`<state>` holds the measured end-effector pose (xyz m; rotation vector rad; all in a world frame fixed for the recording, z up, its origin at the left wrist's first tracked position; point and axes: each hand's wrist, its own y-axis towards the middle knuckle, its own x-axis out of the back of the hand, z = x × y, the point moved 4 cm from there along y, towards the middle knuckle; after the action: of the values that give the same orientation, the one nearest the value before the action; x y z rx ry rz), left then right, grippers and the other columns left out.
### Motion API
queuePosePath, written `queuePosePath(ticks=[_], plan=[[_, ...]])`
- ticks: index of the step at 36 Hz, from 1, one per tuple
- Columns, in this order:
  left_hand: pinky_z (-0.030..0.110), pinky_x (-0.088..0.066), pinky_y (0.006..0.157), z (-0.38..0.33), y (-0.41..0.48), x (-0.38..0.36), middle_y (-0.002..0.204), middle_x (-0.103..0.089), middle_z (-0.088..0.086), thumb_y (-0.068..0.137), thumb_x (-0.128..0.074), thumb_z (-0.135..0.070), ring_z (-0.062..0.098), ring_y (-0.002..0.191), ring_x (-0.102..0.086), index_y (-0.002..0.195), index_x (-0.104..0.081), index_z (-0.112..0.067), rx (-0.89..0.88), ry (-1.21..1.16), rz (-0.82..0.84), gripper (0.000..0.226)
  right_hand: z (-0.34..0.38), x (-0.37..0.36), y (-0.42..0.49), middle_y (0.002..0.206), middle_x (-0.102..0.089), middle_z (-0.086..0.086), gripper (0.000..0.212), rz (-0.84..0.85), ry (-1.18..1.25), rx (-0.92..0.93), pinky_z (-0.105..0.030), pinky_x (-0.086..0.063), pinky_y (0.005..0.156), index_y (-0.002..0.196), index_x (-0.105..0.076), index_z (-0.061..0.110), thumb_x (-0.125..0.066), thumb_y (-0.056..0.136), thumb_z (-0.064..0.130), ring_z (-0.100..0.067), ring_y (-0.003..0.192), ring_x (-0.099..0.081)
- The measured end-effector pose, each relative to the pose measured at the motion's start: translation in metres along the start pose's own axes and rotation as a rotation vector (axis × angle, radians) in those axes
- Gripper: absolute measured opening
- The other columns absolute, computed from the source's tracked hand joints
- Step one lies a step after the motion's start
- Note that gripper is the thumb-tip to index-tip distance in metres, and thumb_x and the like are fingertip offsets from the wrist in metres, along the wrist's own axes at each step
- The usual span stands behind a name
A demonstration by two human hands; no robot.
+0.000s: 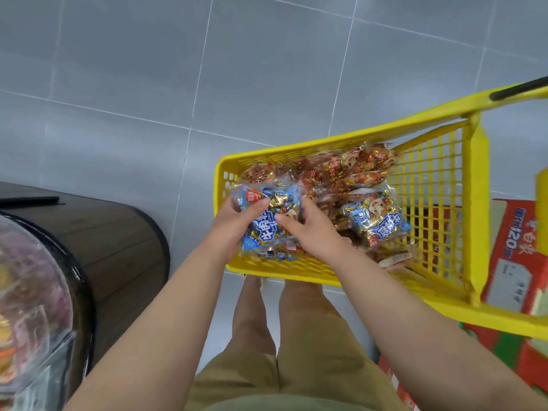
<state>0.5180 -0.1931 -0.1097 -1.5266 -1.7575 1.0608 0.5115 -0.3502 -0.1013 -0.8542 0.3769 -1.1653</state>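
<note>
Two hands on one packet, and that's where the action is! The left hand (234, 223) has the blue sweet bag (262, 232) by its left edge, thumb pressed across the top and fingers curled underneath. The right hand (308, 229) grips the other side, thumb laid on the printed face and fingers wrapped round the right edge. Both are closed firmly on it, nothing loose about either grip.

The bag sits at the near left corner of the yellow basket (296, 145), inside the rim, tilted a little. Whether it rests on the packets beneath or hangs just clear of them, I cannot tell.

Look at the load in there! A second blue bag (376, 221) lies to the right, near the right hand but apart from it. Behind both, a heap of red and gold packets (341, 170) fills the far half of the basket. A black handle (519, 86) crosses the far right corner.

Just beside the basket on the right stands a red carton (516, 238). Off to the left there's a round dark wooden stand (118, 232) with a clear plastic cover (29, 292) over blurred goods. Grey floor tiles (118, 69) run beneath it all, and khaki shorts (296, 366) show at the bottom.
</note>
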Motion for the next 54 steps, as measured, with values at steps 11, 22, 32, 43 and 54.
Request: queuePosePath(ticks=[11,22,32,43,54], plan=[[0.031,-0.058,0.058,0.016,0.005,-0.019,0.084,-0.076,-0.005,0.067,-0.085,-0.021,0.016,0.078,-0.074,0.096,-0.06,-0.028,0.081,0.083,-0.021,0.039,-0.08,0.13,-0.001,0.134,-0.046,-0.013,0.07,-0.664,-0.404,-0.282,-0.041,-0.033,0.104,0.135,-0.041,0.007,-0.073,0.079,0.035,-0.03,0.128,-0.038],[0.048,-0.058,0.08,0.002,-0.008,-0.011,0.105,-0.072,0.01,0.071,-0.084,-0.02,0.027,0.089,-0.072,0.117,-0.058,-0.018,0.087,0.101,-0.111,0.053,-0.091,0.142,-0.004,0.083,-0.057,-0.002,0.059,-0.382,-0.528,-0.4,-0.027,-0.037,0.051,0.107,-0.052,0.009,-0.077,0.071,0.048,-0.019,0.072,-0.055],[0.043,-0.06,0.067,-0.014,-0.057,0.009,0.1,-0.072,0.018,0.078,-0.078,-0.016,0.03,0.082,-0.072,0.11,-0.061,-0.012,0.038,-0.041,-0.192,0.036,-0.024,0.108,-0.027,0.144,-0.04,-0.009,0.101,-0.169,0.032,-0.281,-0.034,-0.041,0.083,0.144,-0.03,0.006,-0.074,0.068,0.056,-0.025,0.122,-0.047],[0.036,-0.059,0.05,-0.003,-0.168,0.092,0.071,-0.074,0.009,0.082,-0.071,-0.004,0.021,0.059,-0.071,0.088,-0.057,-0.013,-0.163,-0.453,-0.427,0.017,0.09,0.002,-0.045,0.101,-0.072,0.004,0.041,0.357,-0.188,0.014,-0.039,-0.048,0.095,0.102,-0.063,0.032,-0.071,0.065,0.015,-0.022,0.101,-0.065],[0.04,-0.06,0.064,0.082,-0.288,0.245,0.096,-0.074,0.017,0.081,-0.074,-0.01,0.03,0.081,-0.073,0.105,-0.065,-0.007,-0.335,-0.787,-0.641,0.027,0.149,-0.178,-0.122,0.103,-0.07,-0.007,0.043,0.461,-0.393,0.237,-0.038,-0.055,0.084,0.104,-0.062,0.02,-0.077,0.067,0.007,-0.024,0.092,-0.067]])
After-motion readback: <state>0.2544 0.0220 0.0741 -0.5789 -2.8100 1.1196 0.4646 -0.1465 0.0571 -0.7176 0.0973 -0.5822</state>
